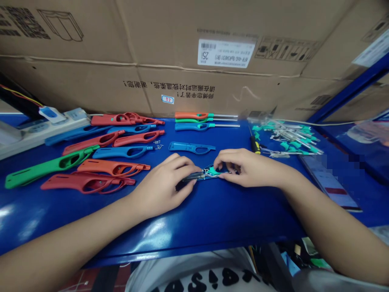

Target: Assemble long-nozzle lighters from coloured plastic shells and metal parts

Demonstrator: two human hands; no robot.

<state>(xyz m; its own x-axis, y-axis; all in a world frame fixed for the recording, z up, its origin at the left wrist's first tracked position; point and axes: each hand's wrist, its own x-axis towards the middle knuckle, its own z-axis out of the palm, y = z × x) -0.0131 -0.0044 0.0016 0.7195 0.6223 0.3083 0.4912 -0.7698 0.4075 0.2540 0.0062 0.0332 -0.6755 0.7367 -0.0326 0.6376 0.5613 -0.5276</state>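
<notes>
Taking the middle of the glossy blue table (182, 223) as centre, coloured lighter casings (100, 166) spread from nine to ten o'clock, with a white power strip (45, 129) beyond. Small metal pieces (158, 147) lie between ten and eleven, a blue casing half (187, 147) and three lighters (191, 120) towards twelve, a yellow-and-black tool (255, 144) and heaped teal-and-metal parts (299, 138) around two, a flat screened device (332, 184) at three.

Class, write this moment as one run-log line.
left hand: pinching dark part | right hand: at teal piece | beyond hands: blue casing | person's left: coloured casings
</notes>
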